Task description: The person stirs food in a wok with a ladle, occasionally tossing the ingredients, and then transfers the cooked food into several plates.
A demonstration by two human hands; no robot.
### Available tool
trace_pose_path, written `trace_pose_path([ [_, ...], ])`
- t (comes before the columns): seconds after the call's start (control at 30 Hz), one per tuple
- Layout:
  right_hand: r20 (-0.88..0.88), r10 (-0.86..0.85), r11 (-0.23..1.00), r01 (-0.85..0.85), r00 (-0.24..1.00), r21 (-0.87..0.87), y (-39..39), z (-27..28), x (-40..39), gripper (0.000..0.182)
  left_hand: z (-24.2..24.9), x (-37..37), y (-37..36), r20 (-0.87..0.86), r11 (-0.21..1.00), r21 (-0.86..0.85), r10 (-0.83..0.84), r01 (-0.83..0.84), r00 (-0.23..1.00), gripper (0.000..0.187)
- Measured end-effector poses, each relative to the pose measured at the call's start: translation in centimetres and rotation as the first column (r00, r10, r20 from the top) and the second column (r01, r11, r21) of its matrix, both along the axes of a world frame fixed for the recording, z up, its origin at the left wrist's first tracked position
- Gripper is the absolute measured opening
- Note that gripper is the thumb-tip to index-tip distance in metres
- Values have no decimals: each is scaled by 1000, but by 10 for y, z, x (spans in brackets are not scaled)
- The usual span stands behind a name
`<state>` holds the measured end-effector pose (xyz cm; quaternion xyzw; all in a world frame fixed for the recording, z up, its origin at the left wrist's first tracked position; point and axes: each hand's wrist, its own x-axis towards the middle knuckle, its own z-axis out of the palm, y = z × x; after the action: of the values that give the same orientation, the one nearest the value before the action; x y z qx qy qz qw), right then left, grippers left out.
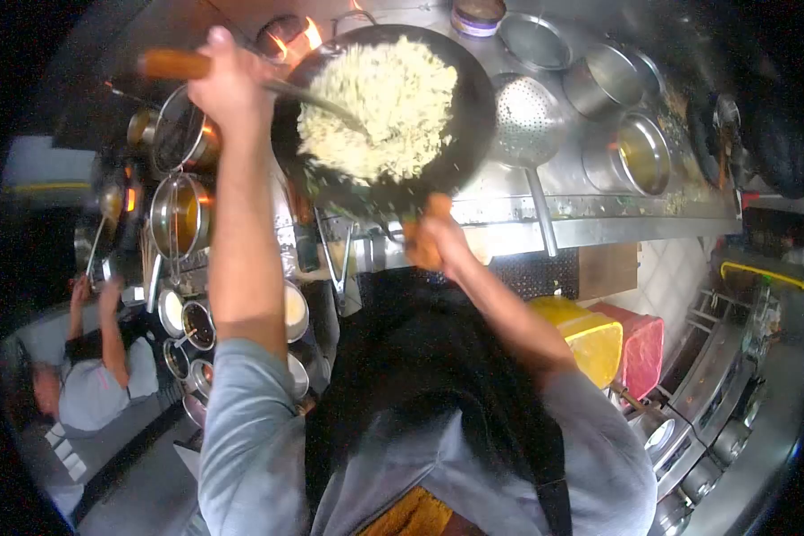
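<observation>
My left hand (232, 80) is wrapped round a long metal utensil with a wooden handle (174, 64). Its shaft slants down into a pale mound of food that looks like fried rice (384, 103), where its head is buried. The rice fills the middle of a dark wok (473, 134), with loose bits blurred along the near rim. On the wok's near side, my right hand (438, 241) is closed on its handle through an orange cloth (424, 252).
Flames (308, 36) rise behind the wok. To its right lie a perforated skimmer (523, 116) and steel pots (603, 76). Sauce bowls (198, 323) and strainers (179, 214) stand left. Yellow (590, 339) and red bins (639, 344) sit below the counter. Another person (103, 384) works at far left.
</observation>
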<state>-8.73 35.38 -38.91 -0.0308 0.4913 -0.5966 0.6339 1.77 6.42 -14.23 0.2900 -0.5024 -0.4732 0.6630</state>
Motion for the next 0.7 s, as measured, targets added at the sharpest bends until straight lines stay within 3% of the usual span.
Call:
trace_pose_path([
  [0.03, 6, -8, 1000, 8, 1000, 9, 21, 18, 1, 26, 31, 0, -13, -64, 999, 29, -40, 42, 997, 36],
  [0.13, -27, -50, 996, 52, 998, 76, 27, 64, -6, 29, 114, 7, -16, -27, 977, -57, -206, 205, 978, 35],
  [0.17, 29, -142, 986, 138, 989, 92, 9, 67, -6, 30, 137, 4, -21, 38, 987, -55, -150, 152, 988, 36],
  [0.23, 7, -73, 992, 72, 997, 108, -45, 53, -21, 28, 160, -31, 47, 3, 989, -146, -34, 34, 999, 34],
  [0.3, 175, -115, 992, 104, 978, 67, -87, 26, -29, 18, 161, -46, 41, 92, 966, -253, -40, 62, 995, 34],
  [0.33, 175, -117, 992, 107, 978, 64, -102, 13, -31, 18, 151, -62, 49, 57, 982, -183, -36, 46, 998, 33],
  [0.43, 169, -172, 985, 168, 970, 38, -120, -6, -26, 17, 31, -99, -4, 201, 978, 195, 33, -73, 979, 33],
  [0.47, 130, -183, 983, 178, 974, 52, -122, -2, -25, 20, 28, -95, -9, 199, 979, 190, 37, -75, 979, 33],
  [0.53, 93, -208, 977, 202, 974, 67, -119, 7, -18, 23, 23, -85, -18, 333, 933, 359, -92, -36, 938, 34],
  [0.57, 85, -246, 968, 240, 966, 76, -115, 15, -15, 24, 6, -71, -51, 256, 990, 135, -82, 48, 963, 38],
  [0.63, 76, -298, 954, 293, 952, 66, -124, 20, -23, 24, 20, -46, -48, 169, 987, -13, -154, 159, 973, 40],
  [0.7, 85, -257, 966, 254, 963, 50, -123, 17, -24, 26, -25, -51, -40, 290, 982, -189, 44, 12, 956, 34],
])
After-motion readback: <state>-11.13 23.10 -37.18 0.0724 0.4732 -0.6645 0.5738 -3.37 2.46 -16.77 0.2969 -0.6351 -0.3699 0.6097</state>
